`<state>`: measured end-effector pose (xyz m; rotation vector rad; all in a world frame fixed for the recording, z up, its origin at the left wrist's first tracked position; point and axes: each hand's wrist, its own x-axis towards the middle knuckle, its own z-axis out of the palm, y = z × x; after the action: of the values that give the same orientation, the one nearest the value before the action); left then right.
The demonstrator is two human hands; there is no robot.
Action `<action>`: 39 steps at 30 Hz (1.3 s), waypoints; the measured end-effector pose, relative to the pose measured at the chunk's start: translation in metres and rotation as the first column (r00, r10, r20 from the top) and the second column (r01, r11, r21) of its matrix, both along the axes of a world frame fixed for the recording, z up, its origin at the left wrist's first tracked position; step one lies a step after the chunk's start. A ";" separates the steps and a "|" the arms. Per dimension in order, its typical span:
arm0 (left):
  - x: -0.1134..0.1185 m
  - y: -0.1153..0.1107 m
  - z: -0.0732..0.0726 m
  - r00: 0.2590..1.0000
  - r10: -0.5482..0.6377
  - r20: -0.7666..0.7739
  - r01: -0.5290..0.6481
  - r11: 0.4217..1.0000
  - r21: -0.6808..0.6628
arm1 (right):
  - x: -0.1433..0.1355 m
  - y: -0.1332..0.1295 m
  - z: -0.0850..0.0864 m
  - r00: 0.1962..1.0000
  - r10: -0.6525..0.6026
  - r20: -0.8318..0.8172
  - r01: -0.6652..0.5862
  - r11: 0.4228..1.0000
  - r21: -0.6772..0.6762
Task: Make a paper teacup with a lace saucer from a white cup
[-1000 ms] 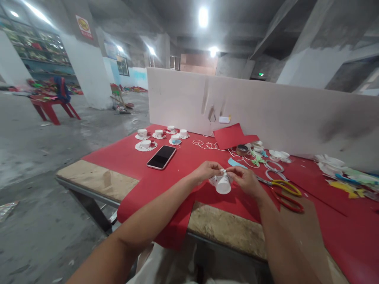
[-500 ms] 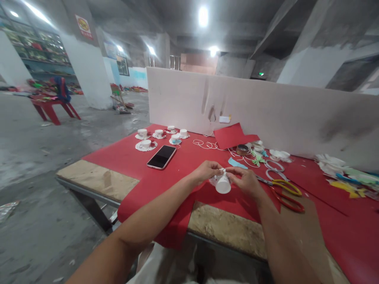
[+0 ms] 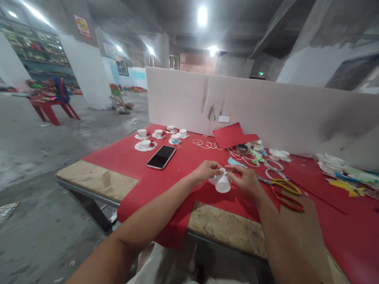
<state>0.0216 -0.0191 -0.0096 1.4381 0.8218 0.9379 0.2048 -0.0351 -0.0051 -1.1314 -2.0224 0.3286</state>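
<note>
A small white paper cup (image 3: 222, 185) with a lacy white edge is held above the red sheet, its round flat end towards me. My left hand (image 3: 207, 172) grips it from the left, thumb and fingers pinched at the gathered top. On the other side my right hand (image 3: 244, 179) pinches the same gathered part with thumb and index finger. The fingertips of both hands nearly meet there. Scissors (image 3: 286, 187) with one yellow and one red handle lie just right of my right hand.
A phone (image 3: 161, 157) lies left of my hands, with several small white hat-shaped pieces (image 3: 146, 144) behind it. Brown tape (image 3: 242, 149), white cord (image 3: 204, 144) and paper scraps lie behind and right. A pale panel (image 3: 183, 98) borders the table's back.
My fingers have shifted very slightly at the cup's gathered top, and the cup has tilted a little. Both hands still hold it.
</note>
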 end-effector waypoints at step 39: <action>0.002 0.002 -0.003 0.987 0.036 -0.159 -0.011 0.988 0.155 | -0.005 -0.006 0.009 0.999 0.031 -0.031 -0.036 0.978 -0.207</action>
<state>0.0233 -0.0168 -0.0121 1.6582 0.9037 0.9277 0.1997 -0.0413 0.0042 -1.2123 -2.0200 0.5806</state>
